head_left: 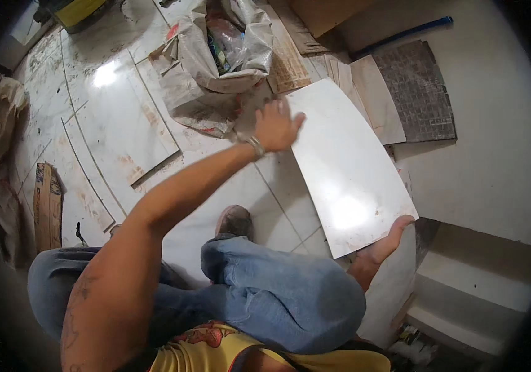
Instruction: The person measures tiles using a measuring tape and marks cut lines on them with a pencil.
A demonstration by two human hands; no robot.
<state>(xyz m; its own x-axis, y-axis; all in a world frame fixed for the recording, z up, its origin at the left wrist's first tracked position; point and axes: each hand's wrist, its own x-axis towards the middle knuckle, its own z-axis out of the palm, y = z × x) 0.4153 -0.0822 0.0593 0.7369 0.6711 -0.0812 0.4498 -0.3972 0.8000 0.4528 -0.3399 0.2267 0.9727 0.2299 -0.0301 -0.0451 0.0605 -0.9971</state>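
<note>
A white rectangular tile (346,167) with a glossy face and a few brown smudges is tilted between my two hands. My left hand (278,125) is at its far left edge, slightly blurred, with the thumb lying over the edge and the fingers by the corner. At the near right corner my right hand (384,245) grips the tile from below, thumb on the rim and the other fingers hidden underneath. Behind the tile, more pale tiles (380,102) and a dark mosaic-patterned tile (417,93) lean against the wall.
A woven sack (216,77) holding plastic waste stands ahead. Loose tiles (116,124) lie on the dusty floor at the left, near a cardboard strip (47,204) and a crumpled paper bag (2,118). White steps (470,279) rise at the right. A blue bar (402,37) lies behind.
</note>
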